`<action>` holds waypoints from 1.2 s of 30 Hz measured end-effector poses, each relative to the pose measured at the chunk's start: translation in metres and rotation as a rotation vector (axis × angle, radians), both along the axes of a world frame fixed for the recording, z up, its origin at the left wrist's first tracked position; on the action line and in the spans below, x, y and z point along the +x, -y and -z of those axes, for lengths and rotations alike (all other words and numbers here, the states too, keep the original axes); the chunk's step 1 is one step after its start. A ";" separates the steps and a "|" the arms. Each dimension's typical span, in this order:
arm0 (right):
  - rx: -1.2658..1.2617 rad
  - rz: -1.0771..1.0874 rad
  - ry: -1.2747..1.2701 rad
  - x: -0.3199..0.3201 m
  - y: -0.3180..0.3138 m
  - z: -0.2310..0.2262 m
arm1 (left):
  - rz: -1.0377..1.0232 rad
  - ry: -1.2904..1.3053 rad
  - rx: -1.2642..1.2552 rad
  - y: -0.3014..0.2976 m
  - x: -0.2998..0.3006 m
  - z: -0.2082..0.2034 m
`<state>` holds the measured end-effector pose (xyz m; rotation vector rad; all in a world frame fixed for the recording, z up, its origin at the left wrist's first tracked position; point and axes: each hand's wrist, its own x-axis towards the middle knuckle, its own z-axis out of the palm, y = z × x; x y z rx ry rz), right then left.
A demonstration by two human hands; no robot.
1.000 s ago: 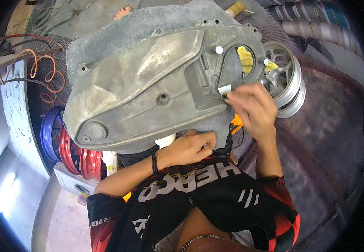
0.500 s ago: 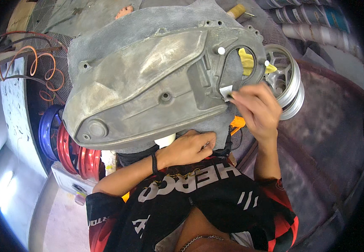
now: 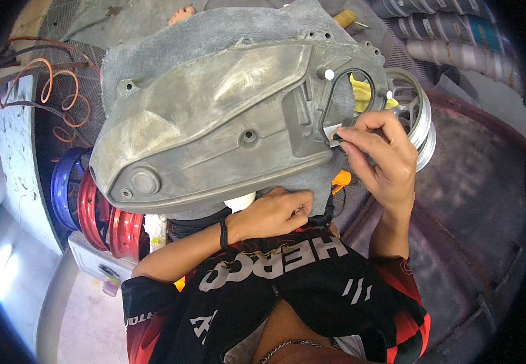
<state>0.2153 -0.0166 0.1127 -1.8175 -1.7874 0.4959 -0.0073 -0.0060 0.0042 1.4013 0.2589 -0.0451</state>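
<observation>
A large grey metal engine cover [image 3: 208, 133], with bare, scuffed patches, lies across a grey cloth [image 3: 172, 60] in front of me. At its right end is an oval opening, with a yellow cloth [image 3: 361, 94] showing inside. My right hand [image 3: 385, 159] pinches a small white-and-dark piece [image 3: 334, 134] between thumb and forefinger, against the opening's lower left rim; its exact kind is too small to tell. Below the cover's lower edge rests my left hand [image 3: 278, 213], fingers curled in. What it holds, if anything, is hidden.
A silver wheel rim [image 3: 423, 130] stands right of the cover. Blue [image 3: 69, 188] and red [image 3: 123, 233] rims are at the left, below a coiled orange hose [image 3: 75, 106]. Wrapped rolls [image 3: 438, 27] lie at the far right. An orange tool [image 3: 341, 180] sits beside the cloth.
My right hand has shifted slightly right and down, its wrist turned and its fingers spread a little more, still pinching the small piece. The left hand stays where it was.
</observation>
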 end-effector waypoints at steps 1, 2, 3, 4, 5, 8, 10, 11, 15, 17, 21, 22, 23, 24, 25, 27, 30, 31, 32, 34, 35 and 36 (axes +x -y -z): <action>0.011 -0.009 0.002 0.000 -0.001 0.000 | -0.005 0.001 0.000 0.000 0.000 0.000; 0.022 -0.019 0.004 0.000 -0.002 0.000 | -0.010 0.002 0.000 0.001 0.000 -0.001; 0.018 -0.021 -0.006 -0.001 -0.003 0.001 | -0.016 0.001 0.004 0.000 -0.001 -0.001; 0.013 -0.023 -0.016 -0.001 -0.004 0.003 | -0.010 0.009 -0.002 0.000 -0.001 0.000; 0.009 -0.026 -0.026 -0.002 -0.005 0.004 | -0.004 0.016 -0.008 -0.001 -0.001 0.001; 0.025 0.034 -0.008 -0.006 -0.005 0.001 | -0.007 0.029 -0.010 -0.002 -0.002 0.000; 0.039 0.014 0.010 -0.001 -0.004 0.002 | -0.012 0.034 -0.021 -0.002 -0.002 0.000; 0.046 0.003 0.019 0.001 -0.004 0.003 | -0.014 0.035 -0.035 -0.001 -0.002 0.001; 0.083 -0.163 0.051 -0.004 -0.011 0.016 | 0.013 0.019 -0.044 -0.003 -0.001 -0.001; 0.148 -0.043 0.065 0.005 -0.006 0.009 | 0.001 0.030 -0.024 -0.003 -0.002 0.001; 0.100 -0.088 0.090 0.002 -0.013 0.011 | 0.034 0.003 -0.018 -0.003 -0.002 0.002; 0.078 -0.136 0.078 0.001 -0.015 0.013 | 0.024 0.010 -0.005 -0.003 -0.002 0.002; 0.085 -0.073 0.082 0.003 -0.011 0.007 | 0.014 0.018 0.008 -0.001 -0.002 0.002; 0.083 -0.049 0.073 0.005 -0.010 0.004 | 0.002 0.014 0.018 0.000 -0.004 0.001; 0.081 -0.026 0.064 0.006 -0.010 0.003 | -0.002 0.014 0.006 0.000 -0.004 0.001; -0.001 -0.080 0.100 0.002 -0.016 0.007 | -0.003 0.024 -0.015 0.000 -0.003 0.002; 0.013 -0.004 0.067 0.001 -0.008 0.002 | 0.057 -0.002 -0.035 -0.002 -0.004 -0.001; 0.094 0.009 0.095 0.008 -0.009 -0.001 | 0.049 -0.006 -0.044 -0.002 -0.004 -0.002; 0.055 -0.043 0.072 0.007 -0.012 0.003 | 0.042 -0.011 -0.052 -0.003 -0.002 -0.001; -0.010 -0.134 0.044 -0.001 -0.018 0.011 | 0.020 0.008 -0.028 -0.004 -0.002 0.000; 0.001 -0.130 0.040 -0.004 -0.018 0.008 | -0.002 0.023 -0.003 -0.001 -0.003 -0.001; 0.023 -0.037 0.036 -0.001 -0.015 0.003 | -0.033 0.033 0.014 0.002 -0.004 -0.002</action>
